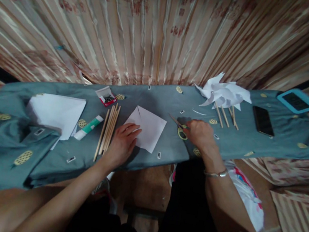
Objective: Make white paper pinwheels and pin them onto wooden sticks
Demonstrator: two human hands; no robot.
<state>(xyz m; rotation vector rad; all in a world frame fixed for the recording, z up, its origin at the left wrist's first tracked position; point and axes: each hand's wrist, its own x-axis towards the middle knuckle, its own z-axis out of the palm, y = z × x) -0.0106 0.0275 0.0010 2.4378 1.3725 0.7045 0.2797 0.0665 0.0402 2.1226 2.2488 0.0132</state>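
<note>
A square of white paper (150, 128) lies on the cloth in front of me, with a short dark line running in from its top corner. My left hand (124, 139) rests on the paper's left side, fingers lying over it and slightly bent. To the right, my right hand (200, 133) is closed on one handle of a pair of scissors (182, 132) with yellow-rimmed grips. The blades point left toward the paper, apart from it, and the scissors are at the cloth. My right fingers partly hide the handles.
Wooden sticks (108, 130), a green-and-white tube (89, 127), a small red box of dark bits (106, 96) and white sheets (59, 111) lie left. White paper pinwheels (224, 94) on sticks, a phone (263, 121) and a blue-framed timer (297, 101) are right. A curtain (155, 31) hangs behind.
</note>
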